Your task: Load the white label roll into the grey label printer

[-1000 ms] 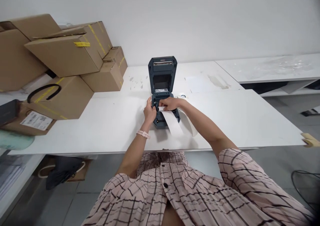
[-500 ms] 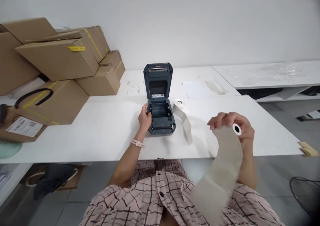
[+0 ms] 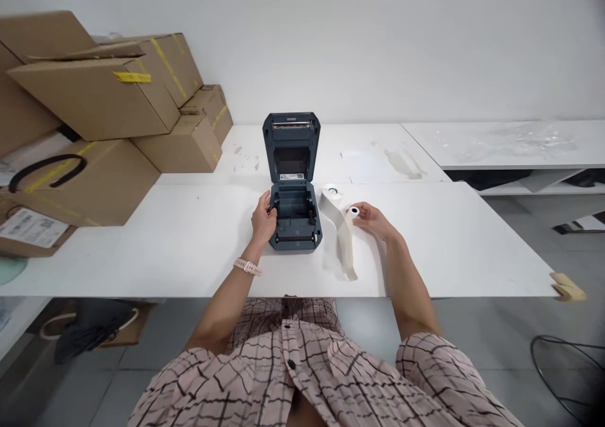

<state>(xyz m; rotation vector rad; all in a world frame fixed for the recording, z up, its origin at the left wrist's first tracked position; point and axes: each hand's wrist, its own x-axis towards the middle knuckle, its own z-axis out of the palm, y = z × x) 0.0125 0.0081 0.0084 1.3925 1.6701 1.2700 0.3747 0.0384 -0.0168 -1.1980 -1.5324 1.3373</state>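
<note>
A dark grey label printer (image 3: pixel 295 228) stands on the white table with its lid (image 3: pixel 292 143) raised and its inside bare of any roll. My left hand (image 3: pixel 263 219) grips the printer's left side, thumb over the edge. To the right of the printer, my right hand (image 3: pixel 373 219) is closed on a small, nearly used-up label roll (image 3: pixel 347 238), whose backing strip hangs down to the table. Just behind that strip, a second label roll (image 3: pixel 332 195) lies on its side beside the printer, its loose strip trailing forward.
Stacked cardboard boxes (image 3: pixel 94 93) with yellow tape fill the table's left end. A white sheet (image 3: pixel 362 165) lies near the back. Clear plastic wrap (image 3: pixel 529 138) rests on the right-hand table. Brown tape (image 3: pixel 567 286) sticks to the front right corner, and a cable (image 3: pixel 543 376) is on the floor.
My right hand has carried the small label roll leftward, from above the table's front to beside the printer, and its strip now hangs down to the table. My left hand stays on the printer.
</note>
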